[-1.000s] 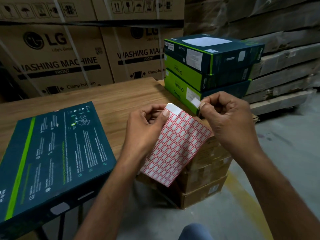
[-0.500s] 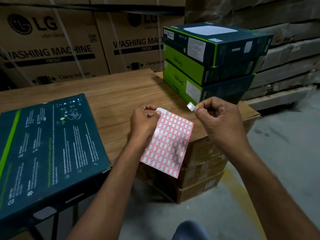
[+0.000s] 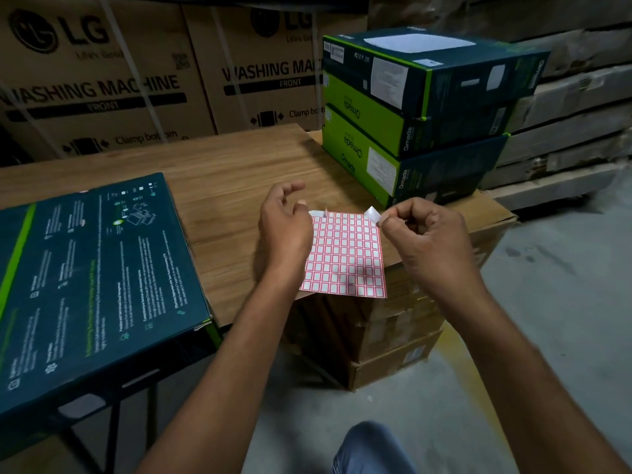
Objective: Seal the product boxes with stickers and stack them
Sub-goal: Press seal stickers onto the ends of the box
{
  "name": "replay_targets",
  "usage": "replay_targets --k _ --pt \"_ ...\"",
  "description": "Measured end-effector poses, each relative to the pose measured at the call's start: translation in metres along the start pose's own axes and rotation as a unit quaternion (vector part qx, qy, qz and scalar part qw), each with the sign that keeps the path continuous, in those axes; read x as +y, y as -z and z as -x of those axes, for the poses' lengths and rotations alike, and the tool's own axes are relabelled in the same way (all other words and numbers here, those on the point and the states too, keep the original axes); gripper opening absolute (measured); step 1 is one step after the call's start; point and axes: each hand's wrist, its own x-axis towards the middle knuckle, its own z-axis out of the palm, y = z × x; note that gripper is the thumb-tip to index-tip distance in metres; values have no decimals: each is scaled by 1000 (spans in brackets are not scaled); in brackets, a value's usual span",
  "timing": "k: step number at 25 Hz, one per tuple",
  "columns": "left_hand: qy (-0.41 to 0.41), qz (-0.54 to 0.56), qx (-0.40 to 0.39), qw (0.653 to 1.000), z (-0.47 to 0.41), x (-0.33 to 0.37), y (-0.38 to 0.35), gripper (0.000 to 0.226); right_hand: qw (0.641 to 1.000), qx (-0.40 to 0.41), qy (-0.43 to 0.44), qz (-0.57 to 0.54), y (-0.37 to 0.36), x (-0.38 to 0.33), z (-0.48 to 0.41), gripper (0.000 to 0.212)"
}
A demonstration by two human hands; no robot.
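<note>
A red-gridded sticker sheet (image 3: 345, 254) lies flat at the wooden table's (image 3: 219, 186) right edge, partly overhanging it. My left hand (image 3: 284, 230) is at the sheet's left edge with index finger and thumb loosely curled and apart, gripping nothing I can see. My right hand (image 3: 427, 241) pinches one small white sticker (image 3: 371, 213) just above the sheet's top right corner. A dark teal product box (image 3: 95, 278) lies flat on the table to the left. Three green-and-teal product boxes (image 3: 410, 114) are stacked at the back right.
Large LG washing-machine cartons (image 3: 136, 73) stand behind the table. Brown cardboard boxes (image 3: 393, 336) are piled on the floor under the table's right end. Wooden pallets (image 3: 574, 124) are stacked at the far right. Grey concrete floor (image 3: 547, 319) lies to the right.
The sheet has gone from being held up by my left hand to lying flat at the table edge, and that hand's fingers have loosened. My right hand keeps the peeled sticker.
</note>
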Motion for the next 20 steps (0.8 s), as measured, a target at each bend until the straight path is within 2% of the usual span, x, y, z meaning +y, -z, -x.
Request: replay_targets --k 2,8,15,20 --pt "-44 28 -14 999 14 18 19 31 1000 -17 4 -13 1 -8 7 10" --pt "-168 -28 -26 985 72 62 109 24 994 -63 37 -82 -14 -44 50 11" --pt "-219 -117 47 968 119 51 242 15 973 -165 109 -116 -69 -84 117 15" --pt "-226 -198 79 951 135 25 302 12 966 -181 159 -93 -113 -92 149 6"
